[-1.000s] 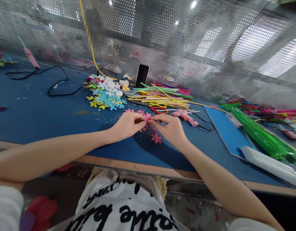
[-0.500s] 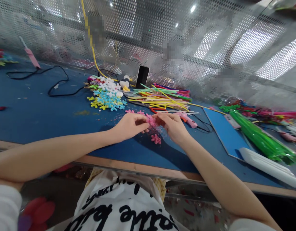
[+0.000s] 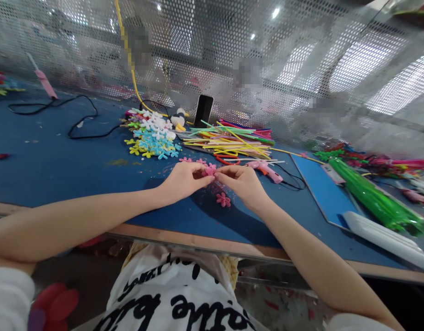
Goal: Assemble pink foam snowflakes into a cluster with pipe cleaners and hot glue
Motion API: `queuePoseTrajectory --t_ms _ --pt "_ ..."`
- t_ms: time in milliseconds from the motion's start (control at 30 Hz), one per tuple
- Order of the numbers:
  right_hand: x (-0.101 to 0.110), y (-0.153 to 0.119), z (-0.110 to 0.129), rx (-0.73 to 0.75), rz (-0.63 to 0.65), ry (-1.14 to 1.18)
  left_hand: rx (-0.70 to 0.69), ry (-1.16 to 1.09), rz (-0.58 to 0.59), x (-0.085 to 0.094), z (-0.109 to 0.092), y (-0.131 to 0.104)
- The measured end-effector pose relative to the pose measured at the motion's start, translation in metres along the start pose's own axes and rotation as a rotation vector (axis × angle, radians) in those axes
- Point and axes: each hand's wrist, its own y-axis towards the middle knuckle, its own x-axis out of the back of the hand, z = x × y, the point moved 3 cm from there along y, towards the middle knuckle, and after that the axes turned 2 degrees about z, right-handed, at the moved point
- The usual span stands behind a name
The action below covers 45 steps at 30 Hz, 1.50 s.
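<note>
- Your left hand (image 3: 183,182) pinches one pink flower (image 3: 209,169) over the table (image 3: 77,179); your right hand (image 3: 247,185) pinches its right edge.
- One loose flower (image 3: 223,199) lies nearer you; at least two small blooms (image 3: 200,161) lie beyond, partly blocked by your left hand.
- Behind: one phone (image 3: 203,110), uncountable stems (image 3: 246,143).
- One clear wrap (image 3: 411,225) holds green rods (image 3: 370,188).

On the blue table (image 3: 60,184) lie a pink flower (image 3: 223,199), a flower pile (image 3: 153,135), colorful sticks (image 3: 237,140) and a glue gun (image 3: 272,174).
</note>
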Motion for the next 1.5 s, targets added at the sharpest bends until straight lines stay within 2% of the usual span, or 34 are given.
queuePoseTrajectory --t_ms 67,133,333,533,667,800,933,1167,1300,1367,1500 --pt "-0.001 -0.001 0.001 0.009 -0.005 -0.011 -0.021 0.096 -0.009 0.001 -0.003 -0.001" --pt "-0.002 -0.001 0.001 0.02 -0.003 -0.002 -0.021 0.097 0.004 0.001 -0.003 -0.002" --pt "-0.004 -0.002 0.001 0.068 0.011 0.034 0.003 -0.065 0.08 -0.004 0.004 0.0" --pt "-0.006 -0.005 0.006 0.176 0.002 -0.049 0.102 -0.31 0.116 -0.007 0.005 0.002" --pt "-0.003 -0.005 0.007 0.252 -0.052 -0.076 0.164 -0.433 0.075 -0.008 0.008 0.003" --pt "-0.002 -0.006 0.009 0.336 -0.035 -0.106 0.147 -0.366 0.014 -0.006 0.011 0.003" --pt "-0.002 -0.006 0.011 0.39 -0.04 -0.128 0.167 -0.334 0.007 -0.007 0.013 0.003" --pt "-0.003 -0.007 0.008 0.314 -0.078 -0.019 0.359 -0.662 -0.019 -0.011 0.01 0.001" --pt "-0.005 -0.006 0.004 0.149 -0.075 0.091 0.422 -0.868 -0.054 -0.011 0.008 0.001" --pt "-0.006 -0.005 0.002 0.095 -0.059 0.082 0.442 -0.92 -0.074 -0.01 0.008 0.001" --pt "-0.004 -0.004 0.002 0.101 -0.079 0.011 0.465 -0.92 -0.06 -0.011 0.01 0.001"
